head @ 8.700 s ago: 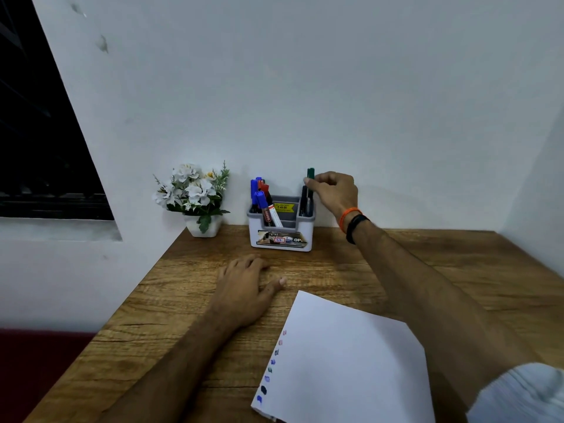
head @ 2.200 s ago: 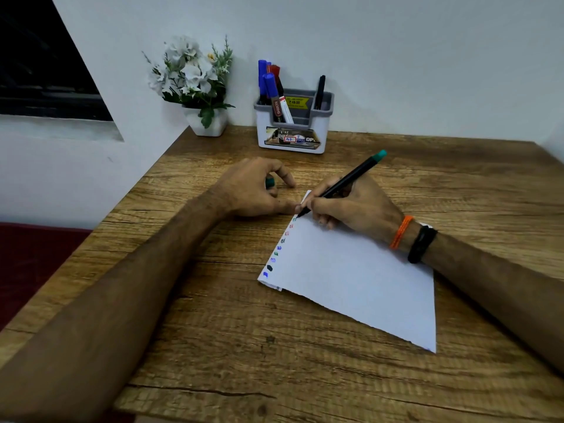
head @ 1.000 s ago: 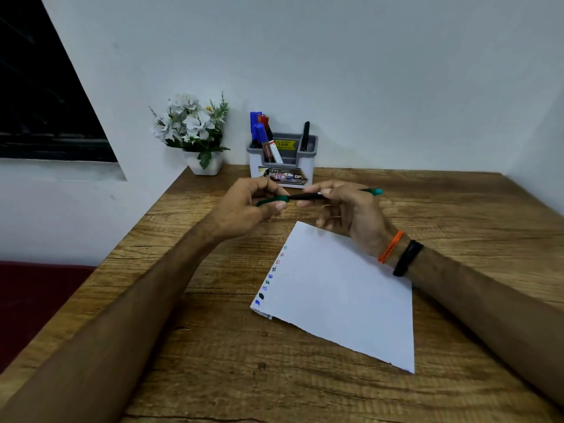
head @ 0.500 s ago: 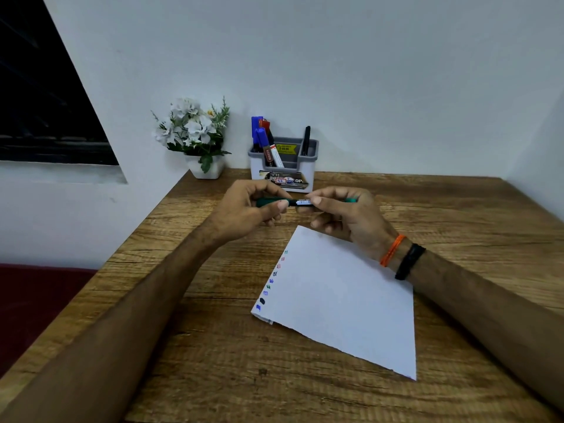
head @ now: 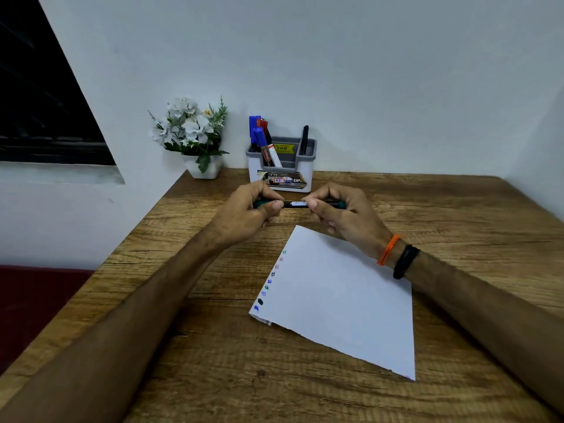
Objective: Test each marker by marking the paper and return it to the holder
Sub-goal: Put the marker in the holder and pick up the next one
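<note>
Both hands hold one slim black marker with green ends (head: 295,204) level above the wooden desk (head: 442,209), between the holder and the sheet. The left hand (head: 247,213) curls its fingers round the green end on that side, thumb pressed along the barrel. The right hand (head: 341,213) pinches the barrel near its white label between thumb and forefinger, with the other green end showing past the knuckles. Whether the cap is fully seated cannot be told.

Behind the hands, against the desk's far edge by the wall, stands the grey and white plastic marker holder (head: 282,166). Its left compartment carries blue-capped and red-capped markers (head: 259,135) leaning together; its right compartment carries a single thin black pen (head: 305,138), upright.

A white sheet of paper (head: 341,297) lies flat and skewed on the desk, nearer the person than the hands. A row of small colour marks (head: 270,282) in blue, black, green and red runs along its left edge.

At the desk's far left corner sits a small white pot of white artificial flowers (head: 192,132). The right wrist wears an orange thread band (head: 388,250) and a black wristband (head: 406,261).
</note>
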The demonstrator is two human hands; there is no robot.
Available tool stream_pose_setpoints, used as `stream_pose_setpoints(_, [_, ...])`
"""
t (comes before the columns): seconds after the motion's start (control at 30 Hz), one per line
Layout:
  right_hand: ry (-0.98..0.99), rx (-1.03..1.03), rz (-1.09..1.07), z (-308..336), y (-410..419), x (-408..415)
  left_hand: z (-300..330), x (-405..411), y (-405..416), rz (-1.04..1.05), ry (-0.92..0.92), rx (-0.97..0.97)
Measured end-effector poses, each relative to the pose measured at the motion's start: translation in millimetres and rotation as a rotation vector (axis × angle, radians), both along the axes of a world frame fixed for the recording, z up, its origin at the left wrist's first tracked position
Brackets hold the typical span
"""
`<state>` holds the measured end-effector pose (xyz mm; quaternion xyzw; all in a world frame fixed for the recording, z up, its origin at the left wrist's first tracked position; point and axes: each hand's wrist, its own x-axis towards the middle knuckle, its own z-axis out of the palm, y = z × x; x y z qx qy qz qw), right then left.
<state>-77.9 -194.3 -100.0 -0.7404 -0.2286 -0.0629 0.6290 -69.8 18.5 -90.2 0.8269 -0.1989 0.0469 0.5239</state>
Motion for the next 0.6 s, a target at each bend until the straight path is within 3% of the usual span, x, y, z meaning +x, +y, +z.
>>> stream_pose_setpoints(0.37, [-0.088, -0.043, 0.014, 0, -5, 9, 5, -1, -6, 0.040, -0.010, 0.019])
stream_pose_setpoints(0.5, [-0.160, -0.152, -0.067, 3, -5, 12, 9, -2, -2, 0.080, -0.023, -0.036])
stream_pose_setpoints(0.6, [-0.163, -0.279, -0.159, 9, 1, 7, 15, -7, -2, 0.176, 0.015, -0.211])
